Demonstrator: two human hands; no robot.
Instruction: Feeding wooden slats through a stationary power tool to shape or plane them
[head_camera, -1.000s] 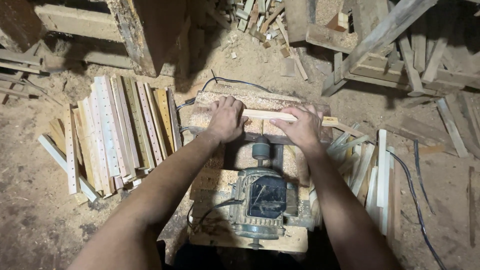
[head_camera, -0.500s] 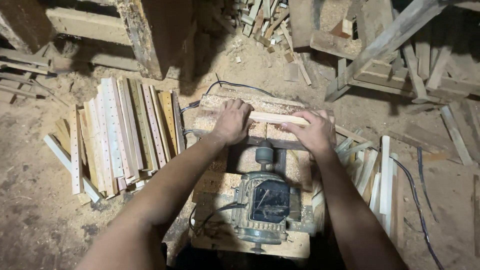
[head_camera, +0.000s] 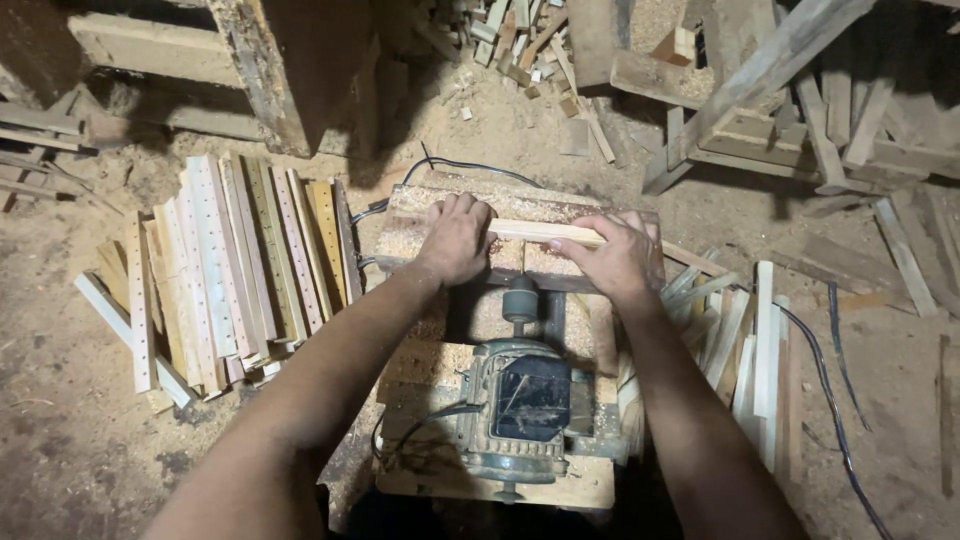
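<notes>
Both hands press down on one pale wooden strip (head_camera: 545, 232) that lies crosswise on a small sawdust-covered work table (head_camera: 420, 205). The left hand (head_camera: 455, 240) covers the strip's left end, fingers curled over the top and closed down on it. The right hand (head_camera: 612, 258) does the same at the right end, fingers folded over the wood. Only the middle stretch of the strip shows, bare between the two hands, running level from left to right.

Just below the strip, between the wrists, a dark round spindle (head_camera: 520, 297) stands on the end of a grey electric motor (head_camera: 525, 405). The motor sits on a pale board close to the person, dusted with shavings, and a black cable (head_camera: 470, 165) curls away behind the table.

To the left, on the dirt floor, lies a row of long slats (head_camera: 235, 270), many with lines of small holes. To the right, a looser heap of pale sticks (head_camera: 745, 345) rests beside the table. Further back, scrap timber (head_camera: 790, 110) is scattered about.
</notes>
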